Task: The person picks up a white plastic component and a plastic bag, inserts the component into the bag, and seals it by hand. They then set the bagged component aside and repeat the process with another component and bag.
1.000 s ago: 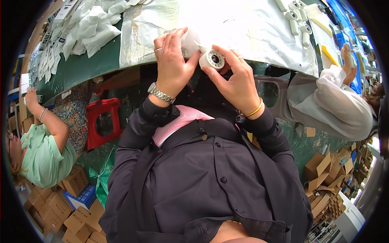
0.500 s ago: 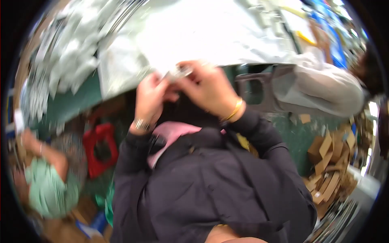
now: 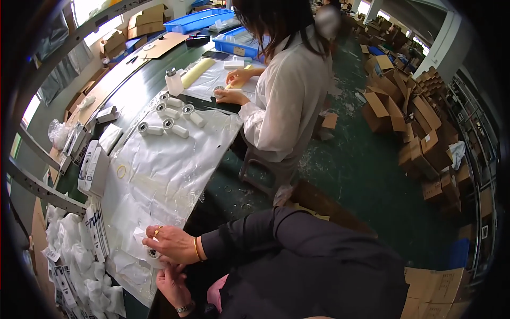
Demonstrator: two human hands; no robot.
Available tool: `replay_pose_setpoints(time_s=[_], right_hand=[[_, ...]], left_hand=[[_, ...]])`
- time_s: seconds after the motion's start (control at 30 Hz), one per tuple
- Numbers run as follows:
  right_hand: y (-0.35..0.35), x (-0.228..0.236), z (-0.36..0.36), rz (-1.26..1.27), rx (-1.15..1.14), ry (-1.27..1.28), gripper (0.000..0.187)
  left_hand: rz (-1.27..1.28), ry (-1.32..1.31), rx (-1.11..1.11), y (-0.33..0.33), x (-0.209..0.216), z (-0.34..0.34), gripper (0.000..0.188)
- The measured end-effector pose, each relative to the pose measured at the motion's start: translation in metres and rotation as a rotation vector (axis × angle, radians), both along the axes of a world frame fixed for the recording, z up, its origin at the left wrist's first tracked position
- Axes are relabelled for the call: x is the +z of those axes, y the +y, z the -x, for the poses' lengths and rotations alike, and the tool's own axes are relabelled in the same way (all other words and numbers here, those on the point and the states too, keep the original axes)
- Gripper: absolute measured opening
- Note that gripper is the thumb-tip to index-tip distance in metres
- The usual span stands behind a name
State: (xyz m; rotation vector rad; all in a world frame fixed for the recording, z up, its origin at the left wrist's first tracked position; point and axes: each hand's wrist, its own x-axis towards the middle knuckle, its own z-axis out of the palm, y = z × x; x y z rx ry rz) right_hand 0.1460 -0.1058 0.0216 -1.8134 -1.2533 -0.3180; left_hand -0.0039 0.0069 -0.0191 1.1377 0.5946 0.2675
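Note:
My right hand (image 3: 172,243), with a ring and a gold bangle, lies over a small white roller (image 3: 153,257) with a dark bearing end and grips it at the near edge of the green table (image 3: 159,69). From below, my left hand (image 3: 170,283), with a wristwatch, reaches up and its fingers close on the same roller. Both hands rest over a crinkled clear plastic sheet (image 3: 164,170) spread across the table.
Several more white rollers (image 3: 171,124) lie on the far part of the sheet. A co-worker in a white shirt (image 3: 287,101) sits on a stool further along the table. White boxes (image 3: 94,170) and bagged parts (image 3: 74,250) lie left; blue trays (image 3: 204,18) behind; cardboard boxes (image 3: 414,133) right.
The view has swung round to the right, so the table now runs along the left. My hands still hold the roller, now low at the table's edge.

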Motion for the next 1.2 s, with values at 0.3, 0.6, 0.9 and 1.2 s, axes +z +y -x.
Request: replay_pose_setpoints(time_s=[0.3, 0.6, 0.9, 1.2], right_hand=[[0.025, -0.019, -0.012, 0.204, -0.121, -0.005, 0.034], [0.000, -0.013, -0.009, 0.156, 0.014, 0.068, 0.028], [-0.019, -0.018, -0.004, 0.129, -0.046, 0.176, 0.027], [-0.045, -0.024, -0.025, -0.045, -0.039, 0.495, 0.019]], left_hand=[[-0.114, 0.031, -0.012, -0.011, 0.009, -0.007, 0.025], [-0.259, 0.093, 0.155, 0.000, 0.012, -0.034, 0.028], [-0.247, 0.002, 0.121, 0.003, -0.002, -0.038, 0.027], [-0.268, 0.146, 0.010, -0.016, 0.023, -0.024, 0.036]])
